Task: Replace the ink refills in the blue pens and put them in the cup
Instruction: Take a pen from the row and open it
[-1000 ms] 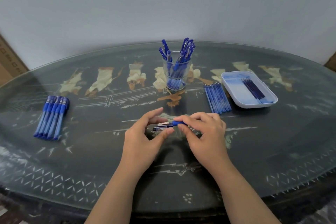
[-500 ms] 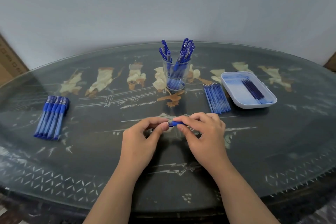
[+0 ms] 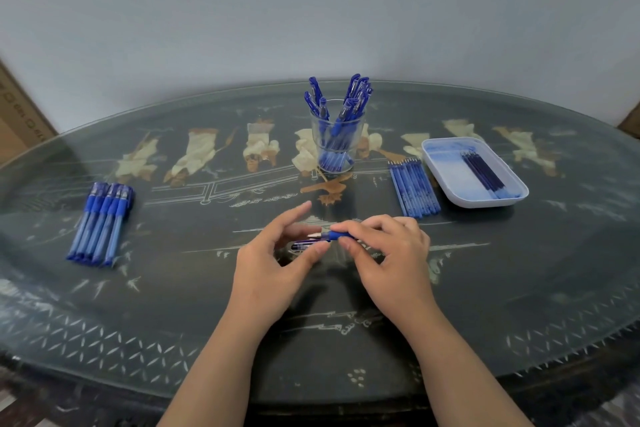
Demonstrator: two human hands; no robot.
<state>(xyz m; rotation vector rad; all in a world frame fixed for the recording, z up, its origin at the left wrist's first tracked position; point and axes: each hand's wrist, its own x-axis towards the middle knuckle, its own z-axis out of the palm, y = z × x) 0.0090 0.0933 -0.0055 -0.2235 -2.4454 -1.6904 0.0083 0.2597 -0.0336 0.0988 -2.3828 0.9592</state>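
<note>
Blue pens (image 3: 332,135) fill the cup (image 3: 317,139), refills (image 3: 483,175) lie in the tray (image 3: 485,205); right fingers (image 3: 349,225) pinch a pen (image 3: 335,236), left fingers (image 3: 312,252) its cap (image 3: 302,247).

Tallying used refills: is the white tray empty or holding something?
Not empty. The tray holds a small bunch of dark refills lying along its right side; the rest is bare.

At the centre of the frame our right hand (image 3: 391,253) pinches a blue pen (image 3: 336,236) by its grip, tip pointing left, while our left hand (image 3: 273,260) holds the cap (image 3: 303,247) between thumb and fingers just below. At upper centre stands the cup (image 3: 337,149) of pens; capped pens (image 3: 100,225) lie at the left, blue refills (image 3: 414,189) and a white tray (image 3: 485,203) at the right.
</note>
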